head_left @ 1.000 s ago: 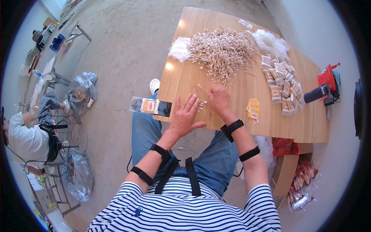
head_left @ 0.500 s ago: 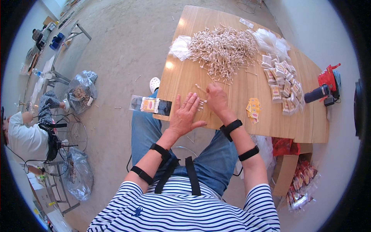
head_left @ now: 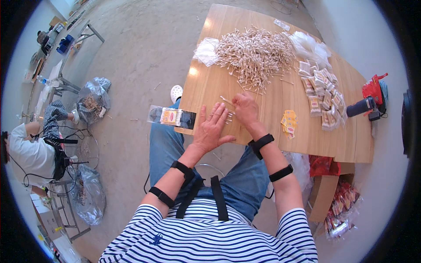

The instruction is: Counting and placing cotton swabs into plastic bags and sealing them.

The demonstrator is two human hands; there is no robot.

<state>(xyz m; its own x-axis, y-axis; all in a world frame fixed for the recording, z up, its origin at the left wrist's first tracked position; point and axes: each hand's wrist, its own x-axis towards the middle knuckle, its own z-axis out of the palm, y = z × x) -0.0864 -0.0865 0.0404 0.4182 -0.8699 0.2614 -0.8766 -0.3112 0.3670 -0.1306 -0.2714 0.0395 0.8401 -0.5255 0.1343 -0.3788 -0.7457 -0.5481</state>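
Observation:
My left hand (head_left: pixel 212 130) lies flat at the table's near edge, fingers stretched out, over a few cotton swabs (head_left: pixel 230 115) whose ends show beside its fingertips. Close by on its right, my right hand (head_left: pixel 246 108) is closed, fingers curled in. One cotton swab (head_left: pixel 226 101) sticks out from its fingertips toward the left. Left of my left hand, a row of swabs with a yellow card (head_left: pixel 171 116) rests on a clear and black strip that overhangs the table corner. Farther off lies a big heap of loose cotton swabs (head_left: pixel 256 57).
Yellow cards (head_left: pixel 289 122) lie right of my hands, with filled swab packets (head_left: pixel 314 105) beyond. Clear bags (head_left: pixel 309 46) and a white stack (head_left: pixel 206 51) flank the heap. A dark blue cylinder (head_left: pixel 360 106) stands at the right edge. Another person (head_left: pixel 35 151) sits far left.
My right hand has shifted very slightly, with the swab still at its fingertips. My left hand stays flat in place. The whole view has tilted a little.

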